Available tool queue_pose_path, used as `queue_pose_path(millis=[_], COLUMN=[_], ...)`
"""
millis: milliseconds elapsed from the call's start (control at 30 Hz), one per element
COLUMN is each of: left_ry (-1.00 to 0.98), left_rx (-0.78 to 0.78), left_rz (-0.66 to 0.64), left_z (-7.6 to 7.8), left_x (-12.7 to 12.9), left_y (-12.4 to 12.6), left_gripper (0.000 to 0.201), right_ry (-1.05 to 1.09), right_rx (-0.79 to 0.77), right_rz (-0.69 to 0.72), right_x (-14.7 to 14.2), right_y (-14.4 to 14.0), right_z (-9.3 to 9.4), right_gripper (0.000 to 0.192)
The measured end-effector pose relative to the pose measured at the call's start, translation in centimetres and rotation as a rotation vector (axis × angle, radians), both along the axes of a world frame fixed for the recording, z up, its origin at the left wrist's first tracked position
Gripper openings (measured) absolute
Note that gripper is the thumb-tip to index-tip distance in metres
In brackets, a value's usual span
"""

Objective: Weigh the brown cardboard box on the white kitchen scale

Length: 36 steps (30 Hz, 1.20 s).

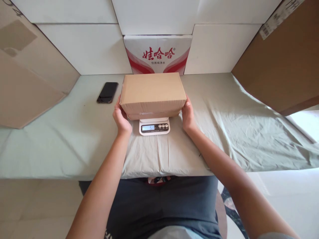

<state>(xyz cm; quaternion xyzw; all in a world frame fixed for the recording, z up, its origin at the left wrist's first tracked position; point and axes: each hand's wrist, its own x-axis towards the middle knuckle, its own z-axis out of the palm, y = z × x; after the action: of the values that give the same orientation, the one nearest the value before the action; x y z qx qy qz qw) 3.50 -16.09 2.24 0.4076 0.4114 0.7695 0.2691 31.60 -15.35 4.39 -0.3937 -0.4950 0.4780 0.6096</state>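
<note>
on the bench, seen from the head camera, a pale green cloth lies spread with soft wrinkles and folds, hanging a little over the near edge. at the middle of it sits a small white kitchen scale with a lit display and a row of round buttons. a closed brown cardboard box rests on top of the scale, covering most of its platform. the left hand is pressed flat against the box's left end, and the right hand against its right end, so both are clamped on the box from opposite sides, fingers wrapped out of sight around the ends.

a black phone lies face up on the cloth to the left of the box, well apart from it. behind the box stands a white carton with red lettering, touching the back wall of stacked white boxes. large brown cardboard sheets lean in at the left and right. below the bench edge the floor is pale tile.
</note>
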Motion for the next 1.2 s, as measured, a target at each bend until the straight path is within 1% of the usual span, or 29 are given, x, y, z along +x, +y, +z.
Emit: queue_pose_path(millis=[133,233,400,600,767,867,1067,1200], left_ry=[0.002,0.006,-0.007,-0.009,-0.018,-0.033,-0.050,-0.058], left_rx=[0.002,-0.012,-0.007,-0.031,0.007,0.016,-0.023,-0.024], left_rz=[-0.013,-0.004,0.009,0.002,-0.004,0.005,0.044,0.046], left_z=[0.1,0.2,0.3,0.4,0.2,0.0,-0.2,-0.2], left_x=[0.0,0.1,0.2,0.3,0.3,0.2,-0.1,0.1], left_y=[0.0,-0.1,-0.3,-0.6,-0.5,-0.4,-0.9,-1.0], left_gripper=[0.086,0.087,0.086,0.091,0.086,0.087,0.090,0.089], right_ry=[0.007,0.017,0.010,0.021,0.028,0.036,0.049,0.027], right_rx=[0.000,0.004,-0.008,-0.018,-0.009,0.004,0.007,0.021], right_rz=[-0.010,-0.009,-0.024,-0.021,-0.014,-0.014,-0.020,-0.020], right_x=[0.0,0.0,0.1,0.1,0.2,0.4,0.7,0.8], right_y=[0.1,0.2,0.1,0.1,0.5,0.9,1.4,1.4], right_z=[0.0,-0.1,-0.2,-0.1,-0.6,-1.0,-1.5,-1.6], right_gripper=[0.092,0.091,0.094,0.089,0.089,0.090,0.092,0.089])
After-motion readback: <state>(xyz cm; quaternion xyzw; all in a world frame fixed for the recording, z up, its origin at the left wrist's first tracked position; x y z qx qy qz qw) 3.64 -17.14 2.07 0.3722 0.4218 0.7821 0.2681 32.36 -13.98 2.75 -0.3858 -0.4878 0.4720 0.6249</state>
